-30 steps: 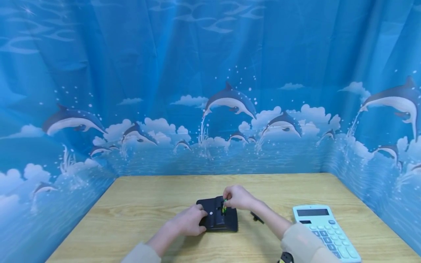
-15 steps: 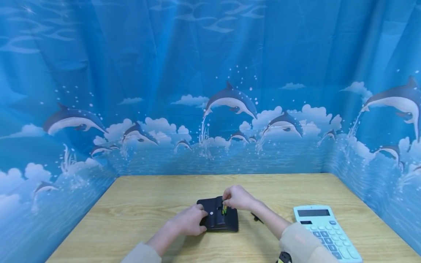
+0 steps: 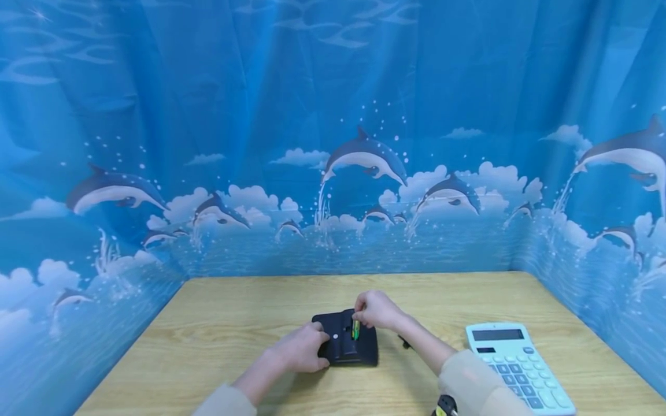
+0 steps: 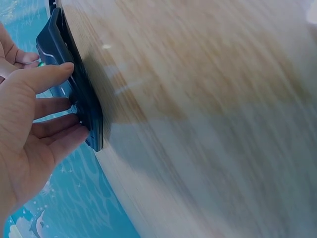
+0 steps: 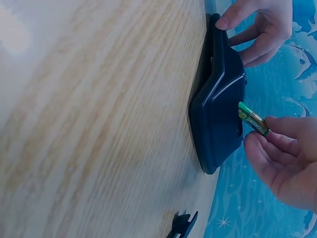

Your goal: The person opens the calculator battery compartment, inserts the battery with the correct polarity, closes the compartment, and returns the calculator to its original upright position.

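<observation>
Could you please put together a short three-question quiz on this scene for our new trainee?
1. What does the right hand pinch at the black device?
2. True or false: the left hand rests on the pale blue calculator.
3. Where is the small black piece?
A: on top of the black device
B: on the table, apart from the black device
C: between the fingers of the left hand

Key:
1. A green battery.
2. False; it holds the black device.
3. B.

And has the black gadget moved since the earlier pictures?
No: judged against the table, the black gadget lies where it did, with no visible shift either way.
</observation>
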{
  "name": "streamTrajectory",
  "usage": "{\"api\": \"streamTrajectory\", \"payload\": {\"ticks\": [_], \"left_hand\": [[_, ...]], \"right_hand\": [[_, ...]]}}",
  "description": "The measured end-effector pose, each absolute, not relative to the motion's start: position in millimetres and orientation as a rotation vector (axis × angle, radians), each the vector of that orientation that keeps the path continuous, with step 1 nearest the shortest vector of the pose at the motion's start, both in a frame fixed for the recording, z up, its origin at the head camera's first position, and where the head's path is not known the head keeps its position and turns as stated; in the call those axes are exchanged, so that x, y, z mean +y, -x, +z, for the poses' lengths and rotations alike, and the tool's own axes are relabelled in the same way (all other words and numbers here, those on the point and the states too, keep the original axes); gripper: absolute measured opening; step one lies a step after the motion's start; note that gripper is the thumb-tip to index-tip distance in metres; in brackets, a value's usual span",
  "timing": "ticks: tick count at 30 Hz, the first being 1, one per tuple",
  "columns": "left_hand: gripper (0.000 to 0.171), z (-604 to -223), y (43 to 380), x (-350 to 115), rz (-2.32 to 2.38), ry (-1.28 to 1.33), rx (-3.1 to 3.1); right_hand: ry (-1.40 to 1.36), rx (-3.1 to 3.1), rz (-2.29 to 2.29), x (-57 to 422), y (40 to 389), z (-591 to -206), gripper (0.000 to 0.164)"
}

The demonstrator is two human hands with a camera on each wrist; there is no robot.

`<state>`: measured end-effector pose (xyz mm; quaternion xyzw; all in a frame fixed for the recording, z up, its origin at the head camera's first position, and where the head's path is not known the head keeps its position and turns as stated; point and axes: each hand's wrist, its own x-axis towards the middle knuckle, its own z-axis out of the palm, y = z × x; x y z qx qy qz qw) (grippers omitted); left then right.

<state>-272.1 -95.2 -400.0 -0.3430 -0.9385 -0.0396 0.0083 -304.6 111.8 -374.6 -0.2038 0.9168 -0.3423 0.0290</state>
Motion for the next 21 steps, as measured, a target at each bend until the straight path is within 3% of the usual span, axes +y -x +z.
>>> {"api": "streamTrajectory", "payload": {"ticks": [21], "left_hand": [[0.045,-400.9,273.0,-85.9,-0.103,0.976,-2.966]], "right_hand": [[0.708,2.993,-0.861,108.5,313.7,-385.5,0.008]]}}
